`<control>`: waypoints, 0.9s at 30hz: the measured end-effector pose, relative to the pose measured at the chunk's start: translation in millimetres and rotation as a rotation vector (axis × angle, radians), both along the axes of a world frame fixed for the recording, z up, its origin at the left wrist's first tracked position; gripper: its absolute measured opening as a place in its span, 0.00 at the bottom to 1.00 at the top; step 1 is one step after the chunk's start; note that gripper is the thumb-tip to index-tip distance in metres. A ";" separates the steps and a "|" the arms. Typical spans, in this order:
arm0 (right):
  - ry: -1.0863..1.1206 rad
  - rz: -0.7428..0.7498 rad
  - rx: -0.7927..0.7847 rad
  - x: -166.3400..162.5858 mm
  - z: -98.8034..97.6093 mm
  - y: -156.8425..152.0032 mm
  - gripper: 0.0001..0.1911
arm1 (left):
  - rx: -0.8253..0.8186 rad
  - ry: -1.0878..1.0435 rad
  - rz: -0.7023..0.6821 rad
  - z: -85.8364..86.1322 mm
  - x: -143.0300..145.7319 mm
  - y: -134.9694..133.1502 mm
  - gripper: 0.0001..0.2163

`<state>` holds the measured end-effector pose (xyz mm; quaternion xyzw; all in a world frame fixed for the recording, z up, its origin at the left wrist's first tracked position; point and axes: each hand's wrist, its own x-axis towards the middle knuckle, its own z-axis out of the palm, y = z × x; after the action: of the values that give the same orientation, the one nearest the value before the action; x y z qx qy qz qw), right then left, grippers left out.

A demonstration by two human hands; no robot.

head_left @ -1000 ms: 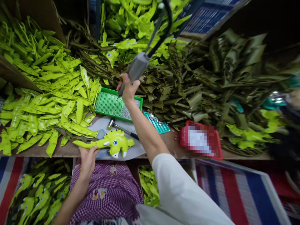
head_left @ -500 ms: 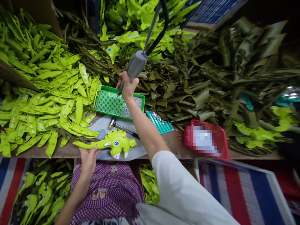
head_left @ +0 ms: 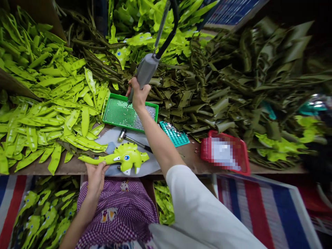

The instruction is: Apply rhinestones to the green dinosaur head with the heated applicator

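Note:
My right hand is closed around a grey electric screwdriver, which hangs from a cable and spring. Its bit points down over a green perforated tray with small metal screws heaped at its right end. My left hand grips the long narrow end of a lime-green plastic dinosaur-shaped toy, with a blue eye and dark spots, at the table's front edge. Behind the toy lies a small hammer, its handle partly behind my right forearm.
Lime-green curved parts pile up on the left, and dark olive parts on the right. A teal tray holds round metal pieces. Beside it stands a red basket with blurred contents. Striped bags sit below the table.
The whole view has shifted slightly. My right hand keeps the screwdriver over the green tray, and my left hand still holds the toy in about the same place.

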<state>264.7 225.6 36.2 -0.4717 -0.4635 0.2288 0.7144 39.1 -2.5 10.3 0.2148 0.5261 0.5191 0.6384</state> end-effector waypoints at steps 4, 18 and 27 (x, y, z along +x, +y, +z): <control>0.046 -0.028 -0.011 -1.6 7.4 1.2 0.27 | -0.012 -0.003 0.016 1.5 1.0 0.0 0.34; 0.239 0.185 0.029 -28.7 55.1 -205.0 0.27 | -0.025 0.013 0.026 -2.6 -0.1 0.9 0.30; 0.314 0.193 -0.057 -32.9 32.2 -197.2 0.28 | -0.008 0.021 0.034 -5.0 0.6 0.4 0.27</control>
<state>231.8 28.4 68.3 -0.4036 -0.3829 0.3802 0.7389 39.7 -2.1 5.3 0.2085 0.5384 0.5255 0.6249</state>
